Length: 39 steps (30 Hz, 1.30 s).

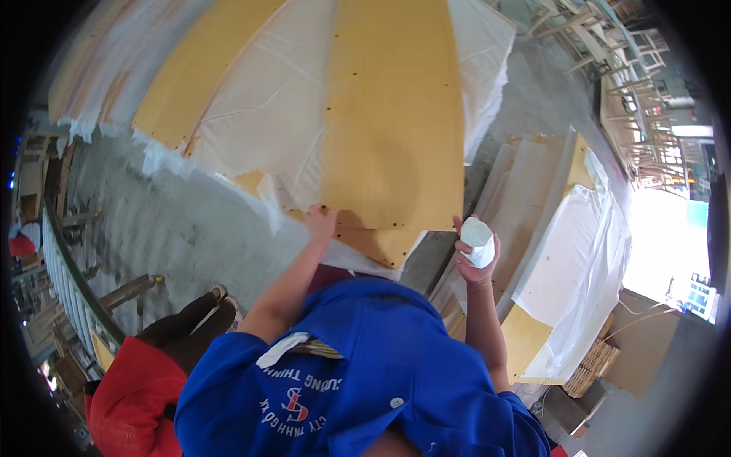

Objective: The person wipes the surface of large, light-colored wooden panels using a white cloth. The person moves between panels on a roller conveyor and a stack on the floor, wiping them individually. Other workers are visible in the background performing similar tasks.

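Panels of yellow wood are lying in front of the person, and the long top panel (396, 137) is pointing its near end at the blue shirt (373, 343). To work well here, the person should be keeping the near edge steady with a soft touch, watching that the white sheeting (263, 129) is not bunching up, and minding the pointy corners of the lower panel (384, 247), which is poking out underneath. The left hand (321, 222) is resting by the near left corner with its fingers bent; I cannot tell if it is pinching the wood or just lying on it. The right hand (478, 275) is curling tight around a white roll (477, 234), next to the near right corner. Its fingertips are coming very close to that corner, but I cannot tell if they are touching.
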Motion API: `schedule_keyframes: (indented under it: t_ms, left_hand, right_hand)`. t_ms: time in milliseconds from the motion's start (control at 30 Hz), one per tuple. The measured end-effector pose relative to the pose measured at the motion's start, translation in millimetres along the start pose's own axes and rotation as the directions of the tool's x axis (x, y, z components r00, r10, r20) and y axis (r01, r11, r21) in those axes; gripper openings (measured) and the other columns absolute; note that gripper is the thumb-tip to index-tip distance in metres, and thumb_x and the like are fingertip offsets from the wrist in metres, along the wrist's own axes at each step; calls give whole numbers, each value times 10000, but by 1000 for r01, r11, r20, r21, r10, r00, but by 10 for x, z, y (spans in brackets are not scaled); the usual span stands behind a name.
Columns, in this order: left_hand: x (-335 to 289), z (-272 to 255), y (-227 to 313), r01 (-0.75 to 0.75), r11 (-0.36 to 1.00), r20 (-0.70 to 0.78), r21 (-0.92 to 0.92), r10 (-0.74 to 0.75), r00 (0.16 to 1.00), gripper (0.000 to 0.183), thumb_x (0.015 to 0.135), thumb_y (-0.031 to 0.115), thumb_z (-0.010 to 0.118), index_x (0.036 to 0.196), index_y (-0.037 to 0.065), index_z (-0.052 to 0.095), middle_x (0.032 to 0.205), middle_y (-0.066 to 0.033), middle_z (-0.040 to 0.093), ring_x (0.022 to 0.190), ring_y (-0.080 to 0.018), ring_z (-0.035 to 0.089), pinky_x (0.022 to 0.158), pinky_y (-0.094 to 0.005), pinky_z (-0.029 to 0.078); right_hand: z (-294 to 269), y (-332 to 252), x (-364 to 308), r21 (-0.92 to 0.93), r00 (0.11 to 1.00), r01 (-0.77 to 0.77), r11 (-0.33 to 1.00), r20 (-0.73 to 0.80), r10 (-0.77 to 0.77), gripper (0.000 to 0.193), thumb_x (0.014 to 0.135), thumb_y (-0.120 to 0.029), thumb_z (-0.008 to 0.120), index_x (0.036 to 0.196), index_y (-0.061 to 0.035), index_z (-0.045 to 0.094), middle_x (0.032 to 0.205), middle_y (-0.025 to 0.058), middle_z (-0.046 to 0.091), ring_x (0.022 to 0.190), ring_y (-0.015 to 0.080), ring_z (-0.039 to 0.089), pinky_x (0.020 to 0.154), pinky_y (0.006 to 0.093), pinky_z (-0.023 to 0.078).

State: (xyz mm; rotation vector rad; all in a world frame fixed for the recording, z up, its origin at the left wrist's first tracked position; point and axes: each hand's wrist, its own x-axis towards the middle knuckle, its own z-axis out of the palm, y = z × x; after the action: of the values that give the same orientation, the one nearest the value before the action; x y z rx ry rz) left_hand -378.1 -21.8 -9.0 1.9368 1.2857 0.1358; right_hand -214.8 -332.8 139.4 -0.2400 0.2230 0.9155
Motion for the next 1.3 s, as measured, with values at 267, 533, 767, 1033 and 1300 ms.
schedule_keyframes:
  t_ms: [267,533,767,1033,1300]
  left_hand:
    - [-635,-24,57,689,527,435,-498,-536,724,404,797,331,603,1106,147,419,904,-42,434,760,-170,441,591,-356,463]
    - [-1039,139,358,838,510,830,-192,-371,416,330,881,416,544,993,106,539,923,-54,585,841,-216,572,742,-410,498]
    - [-949,804,751,867,235,827,-440,-271,493,473,897,541,492,1062,99,521,1005,-69,573,958,-225,552,840,-439,473]
    - [-964,802,471,500,57,463,-864,-299,835,435,915,442,547,1158,111,404,995,-59,559,849,-194,552,764,-406,497]
    - [-1268,268,-99,484,140,427,-864,-307,850,438,924,413,545,1207,126,372,1173,-77,519,1055,-230,553,856,-464,496]
  right_hand:
    - [-1225,-433,-266,37,954,240,970,-196,-228,506,820,-425,520,1218,-115,544,1390,196,407,743,189,568,481,248,412]
    - [-1541,-195,-6,195,926,294,936,-300,-228,423,806,-445,508,1070,-132,613,974,57,611,693,196,564,443,249,386]
    - [-1496,-100,-36,186,947,175,967,-300,-114,430,799,-484,525,1042,-146,631,852,16,610,663,173,534,458,251,384]
    - [-1345,526,-159,279,953,-119,953,-238,189,469,794,-461,516,1096,-110,592,1063,82,582,658,167,505,458,262,364]
    - [-1135,311,-509,149,923,-272,951,-240,302,548,810,-480,480,1210,-115,557,1322,158,486,692,192,537,465,267,410]
